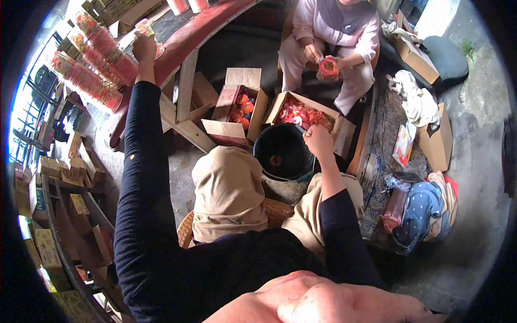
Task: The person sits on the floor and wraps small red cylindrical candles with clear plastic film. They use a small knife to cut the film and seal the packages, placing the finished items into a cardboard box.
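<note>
My left hand [144,47] is raised at the upper left, its fingers closed on a printed cup [146,29] above the red-edged table [188,29], beside tall stacks of red-and-white cups [102,48]. Above the right rim of a black bucket [269,156], my right hand [318,139] is closed; whether anything is inside its fingers is hidden. Just beyond it sits an open cardboard box [340,137] of red wrappers [301,110]. Left of that, another open box [223,129] holds red and dark round items [241,110].
A seated person [328,32] opposite holds a red package [328,67]. Wooden braces [191,134] stand under the table. Cardboard boxes [51,253] are piled at the left. A patterned mat [369,194] at right carries folded cloths [420,210], near another box [433,145].
</note>
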A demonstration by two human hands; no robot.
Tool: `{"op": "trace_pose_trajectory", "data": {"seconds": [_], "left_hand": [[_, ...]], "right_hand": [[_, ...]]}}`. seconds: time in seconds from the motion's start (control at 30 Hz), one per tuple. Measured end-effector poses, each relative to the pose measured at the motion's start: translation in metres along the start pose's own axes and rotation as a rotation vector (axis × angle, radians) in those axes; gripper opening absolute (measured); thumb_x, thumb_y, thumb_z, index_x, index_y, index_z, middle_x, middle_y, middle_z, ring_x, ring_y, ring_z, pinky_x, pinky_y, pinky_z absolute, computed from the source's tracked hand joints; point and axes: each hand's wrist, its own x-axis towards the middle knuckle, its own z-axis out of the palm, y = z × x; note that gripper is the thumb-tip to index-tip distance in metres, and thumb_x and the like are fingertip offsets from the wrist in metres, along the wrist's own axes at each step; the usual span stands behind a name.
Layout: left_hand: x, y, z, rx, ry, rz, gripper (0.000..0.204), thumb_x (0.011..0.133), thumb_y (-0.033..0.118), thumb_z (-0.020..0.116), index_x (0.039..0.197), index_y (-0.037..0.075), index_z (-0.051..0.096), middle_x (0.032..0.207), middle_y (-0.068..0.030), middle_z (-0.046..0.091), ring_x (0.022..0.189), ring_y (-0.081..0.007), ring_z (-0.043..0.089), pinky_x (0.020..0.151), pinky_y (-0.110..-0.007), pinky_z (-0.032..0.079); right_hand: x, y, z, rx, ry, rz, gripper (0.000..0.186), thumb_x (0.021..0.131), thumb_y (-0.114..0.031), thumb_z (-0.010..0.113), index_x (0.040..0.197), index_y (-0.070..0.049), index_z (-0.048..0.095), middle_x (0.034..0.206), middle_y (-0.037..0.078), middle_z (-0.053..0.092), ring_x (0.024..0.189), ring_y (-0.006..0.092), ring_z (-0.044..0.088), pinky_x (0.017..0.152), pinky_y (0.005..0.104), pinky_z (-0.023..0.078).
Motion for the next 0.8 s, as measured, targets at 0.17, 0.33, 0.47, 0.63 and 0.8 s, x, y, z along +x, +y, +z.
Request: {"op": "trace_pose_trajectory", "data": {"seconds": [0.17, 0.33, 0.47, 0.63, 0.8], "left_hand": [[0.006, -0.027, -0.006, 0.010, 0.072, -0.015, 0.076, 0.079, 0.052, 0.070, 0.119, -0.008, 0.047, 0.107, -0.0276, 0.064, 0.101, -0.0413, 0.063, 0.084, -0.048, 0.053], [-0.005, -0.002, -0.016, -0.174, -0.038, -0.083, 0.094, 0.071, 0.041, 0.081, 0.130, -0.011, 0.028, 0.112, -0.0321, 0.059, 0.102, -0.0456, 0.061, 0.088, -0.047, 0.052], [-0.015, -0.012, -0.022, -0.198, 0.199, -0.015, 0.097, 0.067, 0.029, 0.082, 0.135, -0.008, 0.023, 0.134, -0.0320, 0.042, 0.126, -0.0441, 0.043, 0.103, -0.048, 0.042], [-0.064, 0.069, -0.066, -0.212, 0.458, 0.315, 0.080, 0.070, 0.024, 0.077, 0.135, 0.004, 0.035, 0.139, -0.0237, 0.038, 0.132, -0.0383, 0.035, 0.106, -0.053, 0.033], [-0.122, 0.113, -0.018, -0.286, 0.316, 0.495, 0.047, 0.077, 0.025, 0.068, 0.119, 0.005, 0.056, 0.137, -0.0174, 0.043, 0.129, -0.0382, 0.038, 0.103, -0.055, 0.033]], "right_hand": [[-0.004, -0.006, 0.002, 0.068, 0.007, -0.066, 0.018, 0.075, -0.022, 0.071, 0.081, -0.006, 0.067, 0.090, 0.016, 0.067, 0.088, 0.0337, 0.065, 0.079, 0.0435, 0.051], [-0.005, 0.006, -0.003, 0.062, 0.048, -0.049, 0.018, 0.074, -0.020, 0.071, 0.082, -0.005, 0.067, 0.090, 0.016, 0.067, 0.087, 0.0338, 0.065, 0.079, 0.0435, 0.051], [-0.006, 0.004, -0.001, 0.065, 0.036, -0.104, 0.017, 0.080, -0.021, 0.065, 0.086, -0.006, 0.069, 0.092, 0.019, 0.065, 0.088, 0.0356, 0.065, 0.078, 0.0457, 0.053], [-0.006, 0.004, -0.008, 0.013, 0.035, -0.074, 0.017, 0.077, -0.021, 0.068, 0.080, -0.005, 0.068, 0.088, 0.018, 0.067, 0.086, 0.0343, 0.066, 0.077, 0.0446, 0.052], [-0.011, -0.001, -0.006, 0.009, 0.008, -0.119, 0.019, 0.080, -0.020, 0.063, 0.077, -0.002, 0.068, 0.084, 0.021, 0.067, 0.081, 0.0380, 0.066, 0.073, 0.0467, 0.054]]}}
